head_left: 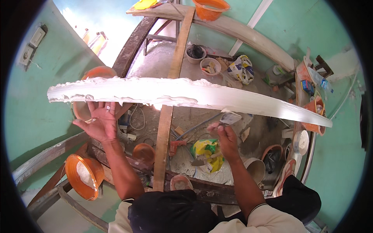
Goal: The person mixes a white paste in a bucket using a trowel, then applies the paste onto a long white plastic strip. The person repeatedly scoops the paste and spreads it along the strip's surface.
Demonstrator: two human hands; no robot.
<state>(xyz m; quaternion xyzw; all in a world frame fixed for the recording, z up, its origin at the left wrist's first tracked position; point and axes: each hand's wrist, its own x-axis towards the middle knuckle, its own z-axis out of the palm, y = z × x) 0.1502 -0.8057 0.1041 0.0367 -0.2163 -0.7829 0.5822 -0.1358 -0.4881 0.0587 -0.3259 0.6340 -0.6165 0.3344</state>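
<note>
A long white moulding strip (252, 101) spans the view from left to right. Thick wet white plaster (128, 86) covers its left and middle part in rough ridges. My left hand (101, 123) is palm up with fingers spread, its fingertips disappearing behind the strip's lower edge; whether they touch it is hidden. Small white smears show on the fingers. My right hand (226, 139) is closed round a putty knife (230, 117), whose blade points up just below the strip's lower edge, right of the middle.
An orange bucket with white powder (86, 175) stands at lower left. A wooden plank (162, 149) crosses below the strip. On the floor lie a red power drill (175, 146) and a yellow-green bag (211, 155). Orange containers (314, 112) sit on the right bench. Another orange bucket (210, 9) stands at the back.
</note>
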